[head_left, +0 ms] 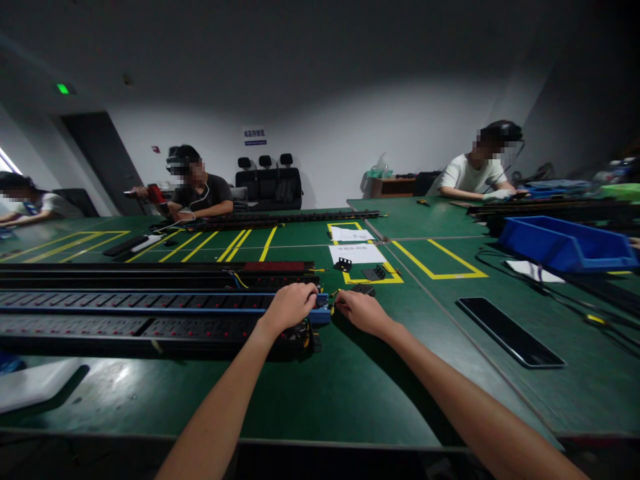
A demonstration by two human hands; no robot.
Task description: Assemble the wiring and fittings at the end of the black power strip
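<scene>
A long blue-framed power strip (200, 301) with a row of black sockets lies across the left half of the table. My left hand (294, 305) is closed over its right end, fingers curled around the blue frame. Just past that end, my right hand (363, 312) is pinched at a small yellow-green wire (333, 308); the fingers partly hide it. A black power strip (200, 327) lies along the near side of the blue one. Small black brackets (375, 273) rest beyond my right hand, by a paper sheet (357, 254).
A smartphone (510, 332) and a blue bin (565, 241) are at right, with black cables (525, 273) between. A white object (37, 385) lies near left. Yellow tape marks the green table (400, 387). Co-workers sit across it, one person (213, 193) in a dark shirt.
</scene>
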